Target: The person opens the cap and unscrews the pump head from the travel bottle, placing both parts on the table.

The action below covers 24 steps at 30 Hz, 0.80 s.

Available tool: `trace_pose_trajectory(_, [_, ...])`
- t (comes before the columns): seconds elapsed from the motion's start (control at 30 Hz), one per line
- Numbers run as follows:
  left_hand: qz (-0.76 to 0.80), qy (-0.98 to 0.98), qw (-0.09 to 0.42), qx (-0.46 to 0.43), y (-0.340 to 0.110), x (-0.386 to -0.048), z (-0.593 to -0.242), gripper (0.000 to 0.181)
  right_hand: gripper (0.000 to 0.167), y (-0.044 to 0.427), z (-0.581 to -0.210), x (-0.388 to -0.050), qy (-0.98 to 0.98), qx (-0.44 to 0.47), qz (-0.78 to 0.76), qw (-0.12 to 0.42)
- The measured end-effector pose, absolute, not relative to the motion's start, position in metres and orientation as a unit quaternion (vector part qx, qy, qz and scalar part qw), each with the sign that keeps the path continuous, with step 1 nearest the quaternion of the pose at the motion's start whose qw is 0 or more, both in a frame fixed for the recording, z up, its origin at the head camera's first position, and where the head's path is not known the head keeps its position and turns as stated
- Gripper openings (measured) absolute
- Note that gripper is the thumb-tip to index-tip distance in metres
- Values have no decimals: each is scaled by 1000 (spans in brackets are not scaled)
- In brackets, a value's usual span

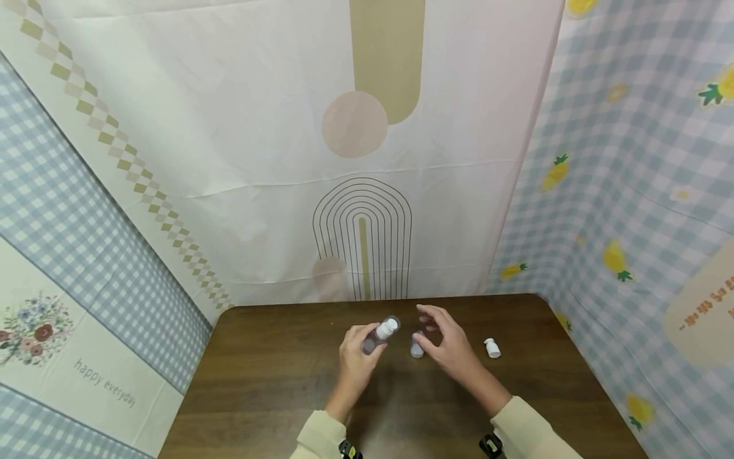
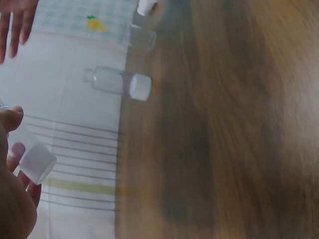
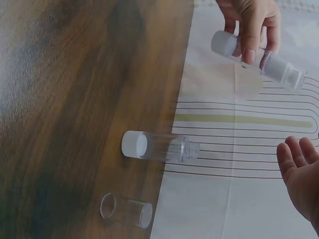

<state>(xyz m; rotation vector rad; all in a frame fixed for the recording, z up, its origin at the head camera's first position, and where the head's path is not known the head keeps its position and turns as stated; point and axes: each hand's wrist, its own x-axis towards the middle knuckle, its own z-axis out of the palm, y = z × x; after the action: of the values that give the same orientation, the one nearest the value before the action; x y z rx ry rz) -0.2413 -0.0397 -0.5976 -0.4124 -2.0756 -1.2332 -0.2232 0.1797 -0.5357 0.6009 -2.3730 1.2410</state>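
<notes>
My left hand [image 1: 355,362] grips a clear bottle [image 3: 251,63] with a white base, and a white pump under a clear cover at its other end; it is held tilted above the table. A second clear bottle [image 2: 112,80] with a white base [image 3: 134,144] stands upright on the table, its threaded neck uncovered. Right of it, my right hand [image 1: 455,352] is raised with fingers apart, holding nothing. A clear cap [image 3: 127,210] stands on the table beyond the second bottle, hidden in the head view. Farther right stands a small white pump top [image 1: 492,348].
The brown wooden table [image 1: 258,382] has a white patterned cloth [image 1: 258,242] hanging along its far edge. Checked cloths hang at the left [image 1: 115,255] and right [image 1: 602,191] sides.
</notes>
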Motion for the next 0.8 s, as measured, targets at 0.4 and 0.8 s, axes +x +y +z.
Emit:
trace_pose_trajectory(0.4, [-447, -791, 358, -213, -24, -232, -582, 49, 55, 182, -528, -218, -828, 239, 470, 189])
trace_pose_trajectory(0.8, [-394, -809, 363, -241, -17, -225, -575, 48, 41, 179, -532, -212, -821, 201, 515, 144])
